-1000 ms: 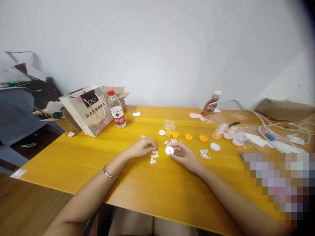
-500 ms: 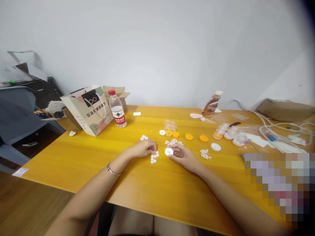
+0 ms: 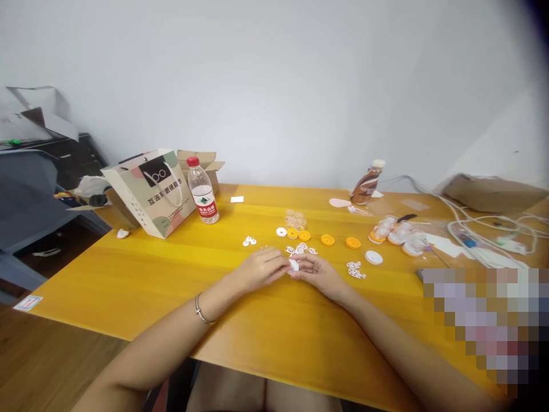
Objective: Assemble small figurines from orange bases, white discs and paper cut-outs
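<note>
Bracelet point(image 3: 203, 309), one, lower left of centre, on your left wrist.
White disc point(image 3: 294, 265), one, mid-frame, raised between your two hands.
Right hand point(image 3: 318, 273): you pinch the disc's edge between thumb and fingers.
Left hand point(image 3: 266, 269): your fingers bunch at the disc's other side; you cannot tell whether they grip it or something small.
Lattice pieces point(image 3: 355, 270), white, right of centre; more lie just beyond your hands.
Flat white round point(image 3: 374, 257), one, right of centre.
Small white parts point(image 3: 249, 241), clustered left of centre.
Orange rounds point(image 3: 327, 240), four, in a row beyond your right hand.
Clear rings point(image 3: 295, 220), grouped behind.
Red-capped bottle point(image 3: 203, 194), upright, left.
Brown bottle point(image 3: 367, 184), tilted, right.
</note>
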`<state>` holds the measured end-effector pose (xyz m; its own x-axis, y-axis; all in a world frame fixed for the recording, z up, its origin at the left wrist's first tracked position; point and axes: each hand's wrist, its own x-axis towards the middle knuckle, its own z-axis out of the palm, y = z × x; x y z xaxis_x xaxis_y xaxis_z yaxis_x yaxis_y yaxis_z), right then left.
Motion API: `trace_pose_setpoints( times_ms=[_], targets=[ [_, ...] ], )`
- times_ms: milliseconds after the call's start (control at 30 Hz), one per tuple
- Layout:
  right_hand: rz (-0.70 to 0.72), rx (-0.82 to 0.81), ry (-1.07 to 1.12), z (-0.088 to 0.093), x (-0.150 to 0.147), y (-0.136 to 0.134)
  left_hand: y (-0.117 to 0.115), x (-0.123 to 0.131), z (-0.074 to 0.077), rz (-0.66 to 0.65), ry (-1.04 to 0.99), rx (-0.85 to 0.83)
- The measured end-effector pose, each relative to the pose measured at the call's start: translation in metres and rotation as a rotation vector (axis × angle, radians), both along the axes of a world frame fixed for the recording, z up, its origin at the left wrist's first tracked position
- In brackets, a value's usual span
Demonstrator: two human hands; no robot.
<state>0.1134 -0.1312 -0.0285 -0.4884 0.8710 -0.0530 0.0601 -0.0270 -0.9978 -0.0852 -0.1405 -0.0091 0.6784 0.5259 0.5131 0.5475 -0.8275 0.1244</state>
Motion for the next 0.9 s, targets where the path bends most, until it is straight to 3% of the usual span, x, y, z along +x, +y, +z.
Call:
trace_pose_setpoints(
  times_ms=[133, 367, 567, 633, 733, 800, 900],
  targets=[
    [0.016, -0.057, 0.066, 0.003, 0.0, -0.002, -0.004, 0.009, -0.006, 0.031, 0.092, 0.088],
    [0.035, -0.065, 0.109, 0.002, 0.003, -0.002, -0.004, 0.004, -0.001, -0.003, 0.096, -0.026],
    [0.019, -0.031, 0.106, 0.002, 0.004, 0.0, -0.001, -0.006, 0.017, -0.062, -0.232, -0.216],
    [0.009, -0.026, 0.114, 0.002, 0.004, 0.0, -0.015, -0.007, 0.031, -0.074, -0.361, -0.254],
    [-0.008, -0.021, 0.126, 0.002, 0.006, 0.001, -0.059, -0.009, 0.053, -0.163, -0.465, -0.33],
    [-0.011, -0.013, 0.12, 0.002, 0.007, 0.001, -0.092, -0.012, 0.061, -0.252, -0.375, -0.408],
    [-0.015, -0.004, 0.112, 0.002, 0.008, 0.001, -0.125, -0.02, 0.061, -0.344, -0.061, -0.453]
  ],
)
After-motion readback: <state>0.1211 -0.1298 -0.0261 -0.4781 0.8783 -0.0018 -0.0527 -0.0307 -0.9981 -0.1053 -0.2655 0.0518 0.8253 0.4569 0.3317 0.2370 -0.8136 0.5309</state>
